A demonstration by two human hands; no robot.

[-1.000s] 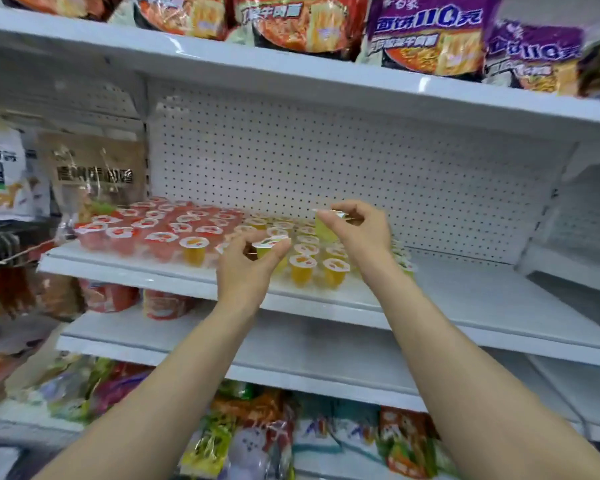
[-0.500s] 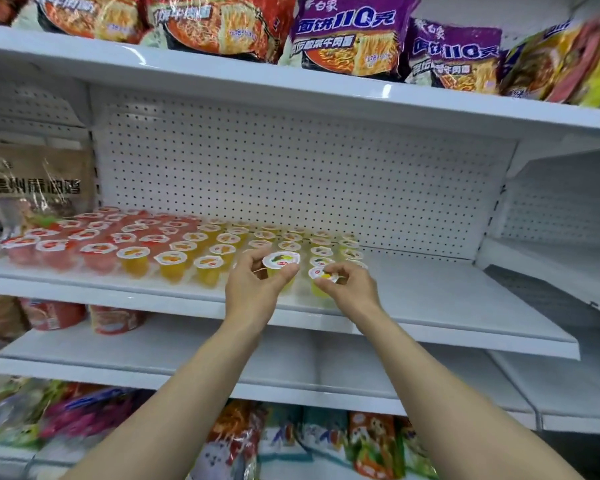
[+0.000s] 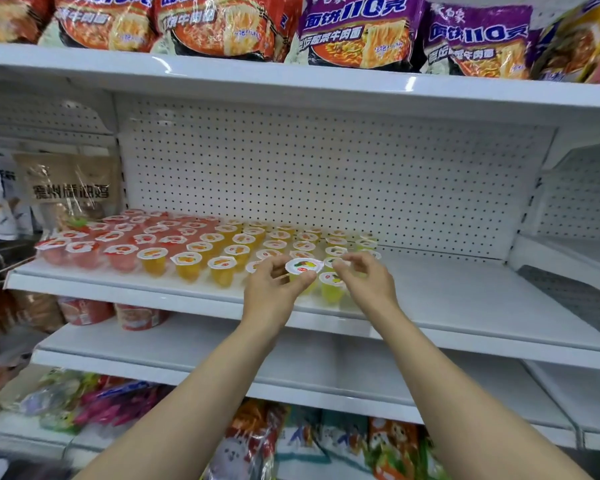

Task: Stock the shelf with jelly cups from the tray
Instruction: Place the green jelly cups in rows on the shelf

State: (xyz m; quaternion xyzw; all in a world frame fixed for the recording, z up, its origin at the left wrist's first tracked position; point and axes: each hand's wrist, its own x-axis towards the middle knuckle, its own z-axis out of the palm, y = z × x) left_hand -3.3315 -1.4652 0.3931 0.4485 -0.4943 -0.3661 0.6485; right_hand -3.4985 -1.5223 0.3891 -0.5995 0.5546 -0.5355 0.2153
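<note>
Left hand [image 3: 274, 289] pinches a round yellow jelly cup [image 3: 303, 268], white foil lid; right hand [image 3: 368, 282], at three o'clock, loosely curled, holds nothing.

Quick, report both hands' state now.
Left hand: pinches a yellow jelly cup by its lid rim.
Right hand: fingers loosely curled, holds nothing.

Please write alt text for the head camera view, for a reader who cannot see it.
A left hand holds a yellow jelly cup at the front of a white shelf lined with red and yellow cups; the right hand hovers beside it.
</note>
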